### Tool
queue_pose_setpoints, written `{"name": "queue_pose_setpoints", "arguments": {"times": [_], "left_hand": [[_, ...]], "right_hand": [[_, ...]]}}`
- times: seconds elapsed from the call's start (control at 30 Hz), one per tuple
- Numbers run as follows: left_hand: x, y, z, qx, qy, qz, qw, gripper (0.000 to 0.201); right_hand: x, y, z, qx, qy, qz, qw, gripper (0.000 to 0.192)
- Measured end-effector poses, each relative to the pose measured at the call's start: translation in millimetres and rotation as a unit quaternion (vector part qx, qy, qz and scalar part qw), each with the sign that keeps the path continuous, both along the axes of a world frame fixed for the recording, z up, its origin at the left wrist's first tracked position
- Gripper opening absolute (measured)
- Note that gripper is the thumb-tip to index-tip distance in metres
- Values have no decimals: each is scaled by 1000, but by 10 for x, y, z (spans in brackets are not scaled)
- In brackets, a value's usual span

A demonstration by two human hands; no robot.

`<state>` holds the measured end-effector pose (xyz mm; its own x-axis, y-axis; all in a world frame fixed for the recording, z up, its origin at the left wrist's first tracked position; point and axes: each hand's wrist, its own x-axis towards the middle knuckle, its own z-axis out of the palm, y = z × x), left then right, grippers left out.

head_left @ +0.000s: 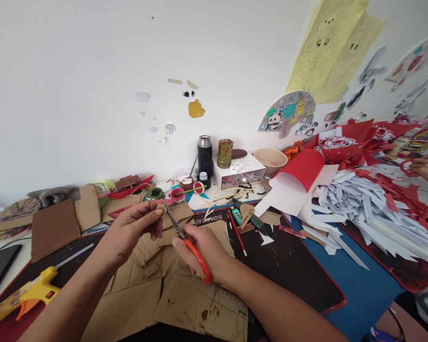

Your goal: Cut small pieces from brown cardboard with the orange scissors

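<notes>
"Where are the scissors (177,227)?"

"Above the cardboard (189,304), gripped in the right hand (210,249), blades slanting forward and left toward a small piece (162,208) pinched by the left hand (137,221), nearer their tips."

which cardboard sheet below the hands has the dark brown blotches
The front-right sheet, just below the orange-handled scissors in the right hand; the sheet to its left looks plain.
</notes>
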<state>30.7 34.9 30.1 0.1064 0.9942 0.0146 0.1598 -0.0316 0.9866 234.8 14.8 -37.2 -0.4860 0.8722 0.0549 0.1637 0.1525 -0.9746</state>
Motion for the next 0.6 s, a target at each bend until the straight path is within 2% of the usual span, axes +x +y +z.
{"name": "queue_pose_setpoints", "arguments": {"times": [0.13, 0.37, 0.6], "left_hand": [[-2, -17, 53, 10, 20, -3, 1000, 43], [-43, -10, 29, 3, 33, -27, 999, 44], [-29, 13, -43, -1, 30, -7, 1000, 42]], "right_hand": [[29, -13, 17, -47, 43, 39, 997, 30], [16, -8, 17, -57, 57, 55, 995, 38], [13, -23, -1, -65, 28, 17, 997, 41]]}}
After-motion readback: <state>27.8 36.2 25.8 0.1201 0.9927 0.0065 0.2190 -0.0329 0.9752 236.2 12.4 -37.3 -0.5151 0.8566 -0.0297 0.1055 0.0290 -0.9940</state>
